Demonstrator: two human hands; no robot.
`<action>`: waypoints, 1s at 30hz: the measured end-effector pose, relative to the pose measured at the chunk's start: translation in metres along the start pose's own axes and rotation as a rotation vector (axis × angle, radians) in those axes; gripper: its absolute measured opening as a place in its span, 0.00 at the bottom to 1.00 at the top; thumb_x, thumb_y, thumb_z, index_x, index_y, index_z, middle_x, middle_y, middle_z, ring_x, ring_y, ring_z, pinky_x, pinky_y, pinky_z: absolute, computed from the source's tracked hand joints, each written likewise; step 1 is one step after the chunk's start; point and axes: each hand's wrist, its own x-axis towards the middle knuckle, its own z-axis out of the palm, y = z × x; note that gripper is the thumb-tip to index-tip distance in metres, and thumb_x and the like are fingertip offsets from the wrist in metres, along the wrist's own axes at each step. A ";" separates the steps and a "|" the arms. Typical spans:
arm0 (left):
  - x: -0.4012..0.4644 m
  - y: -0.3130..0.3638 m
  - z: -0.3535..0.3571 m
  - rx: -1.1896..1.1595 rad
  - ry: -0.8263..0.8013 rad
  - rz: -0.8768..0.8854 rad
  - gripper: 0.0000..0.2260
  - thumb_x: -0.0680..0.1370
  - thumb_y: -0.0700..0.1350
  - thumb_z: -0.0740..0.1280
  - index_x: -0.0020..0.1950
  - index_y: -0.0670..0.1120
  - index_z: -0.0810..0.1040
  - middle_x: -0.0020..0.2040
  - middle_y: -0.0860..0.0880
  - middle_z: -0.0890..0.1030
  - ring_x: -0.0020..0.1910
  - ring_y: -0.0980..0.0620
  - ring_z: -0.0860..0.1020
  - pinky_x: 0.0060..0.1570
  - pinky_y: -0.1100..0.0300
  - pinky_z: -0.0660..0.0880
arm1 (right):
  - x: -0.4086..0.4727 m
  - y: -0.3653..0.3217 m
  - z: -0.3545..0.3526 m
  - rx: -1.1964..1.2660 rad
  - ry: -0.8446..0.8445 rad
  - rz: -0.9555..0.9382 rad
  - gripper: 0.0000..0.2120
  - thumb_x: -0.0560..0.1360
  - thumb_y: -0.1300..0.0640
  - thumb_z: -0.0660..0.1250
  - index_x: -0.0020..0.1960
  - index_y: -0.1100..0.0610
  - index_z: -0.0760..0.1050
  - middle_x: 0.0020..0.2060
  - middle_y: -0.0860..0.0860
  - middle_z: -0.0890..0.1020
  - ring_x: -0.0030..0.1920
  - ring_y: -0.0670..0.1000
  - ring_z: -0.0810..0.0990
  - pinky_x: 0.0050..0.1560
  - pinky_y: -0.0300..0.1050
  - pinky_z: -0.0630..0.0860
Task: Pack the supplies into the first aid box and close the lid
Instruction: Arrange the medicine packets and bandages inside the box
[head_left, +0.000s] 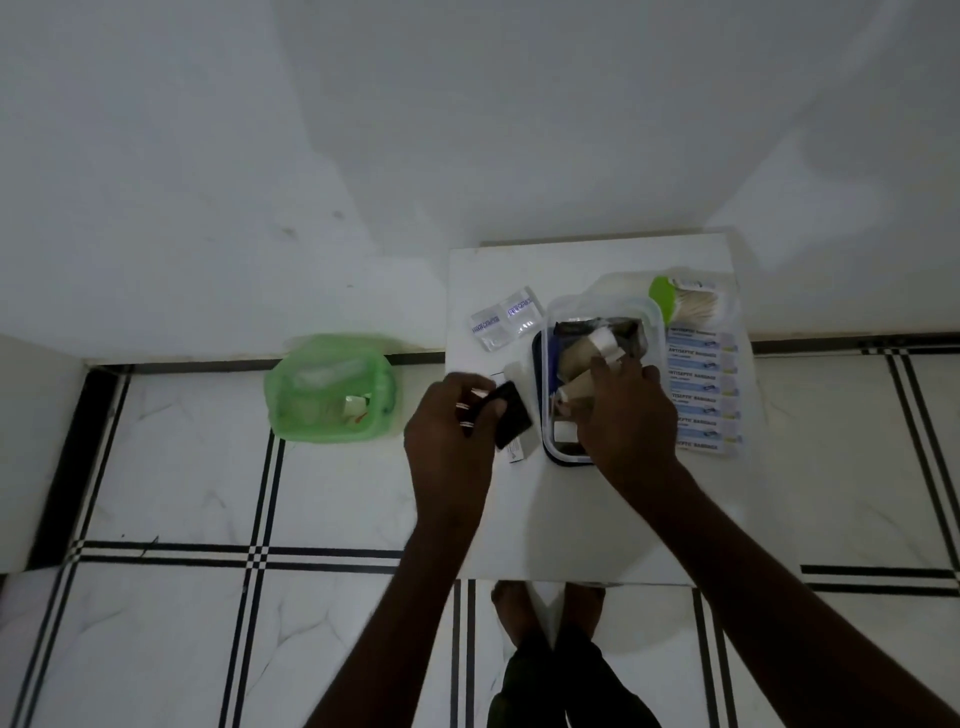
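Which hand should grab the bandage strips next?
Right, probably. The right hand is over the box, beside the bandage strips; the left hand holds a black item.

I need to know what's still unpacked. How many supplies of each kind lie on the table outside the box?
Clear sachets: 2
Antiseptic bandage strip: 1
Cotton swab pack: 1
Total: 4, not counting the black item in the left hand.

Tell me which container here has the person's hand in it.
The clear box on the white table, where the right hand reaches in. The green container sits on the floor, untouched.
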 end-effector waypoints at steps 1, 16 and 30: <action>0.008 0.008 0.003 -0.034 0.006 0.006 0.07 0.75 0.38 0.72 0.50 0.47 0.82 0.43 0.49 0.83 0.38 0.55 0.82 0.38 0.65 0.77 | 0.000 0.000 -0.001 0.001 -0.001 0.004 0.22 0.76 0.48 0.66 0.67 0.56 0.70 0.62 0.58 0.74 0.61 0.58 0.73 0.50 0.50 0.76; 0.085 0.028 0.103 0.860 -0.060 0.596 0.03 0.71 0.44 0.74 0.39 0.46 0.86 0.35 0.48 0.81 0.44 0.44 0.75 0.43 0.53 0.69 | -0.006 0.014 -0.019 0.104 -0.038 -0.059 0.20 0.75 0.57 0.67 0.66 0.61 0.73 0.59 0.60 0.80 0.55 0.59 0.80 0.52 0.51 0.79; 0.078 0.035 0.073 0.698 -0.106 0.529 0.12 0.74 0.39 0.66 0.53 0.48 0.85 0.46 0.48 0.87 0.50 0.43 0.78 0.48 0.51 0.71 | 0.020 0.034 -0.065 0.205 0.321 -0.109 0.10 0.75 0.64 0.65 0.54 0.61 0.79 0.44 0.58 0.83 0.42 0.59 0.81 0.38 0.45 0.75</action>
